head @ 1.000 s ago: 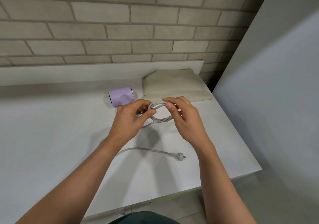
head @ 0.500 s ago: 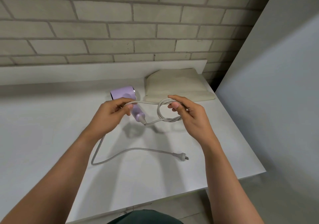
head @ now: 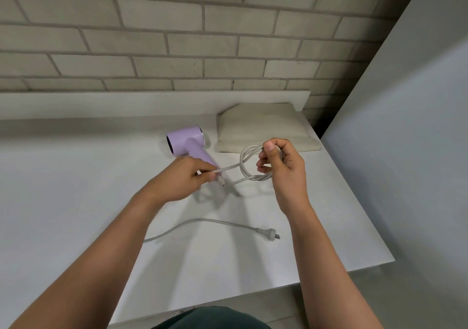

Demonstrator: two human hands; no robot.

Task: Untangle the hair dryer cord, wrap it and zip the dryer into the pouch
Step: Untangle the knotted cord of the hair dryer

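White table [head: 76,189], brick wall [head: 177,37] behind — left hand [head: 182,179] and right hand [head: 286,166] each pinch the cord [head: 254,177].

The lilac dryer [head: 186,140] lies on its side, handle toward the camera. Its grey cord [head: 253,177] forms a raised, twisted loop; the plug [head: 268,234] end lies flat. The beige pouch [head: 260,126] lies flat, just right of the dryer.

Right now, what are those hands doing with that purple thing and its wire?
A person is untangling the cord of the purple hair dryer. The left hand pinches it close to the dryer; the right hand holds a twisted loop of it. The dryer lies on the white table, its plug loose in front. The beige pouch lies behind.
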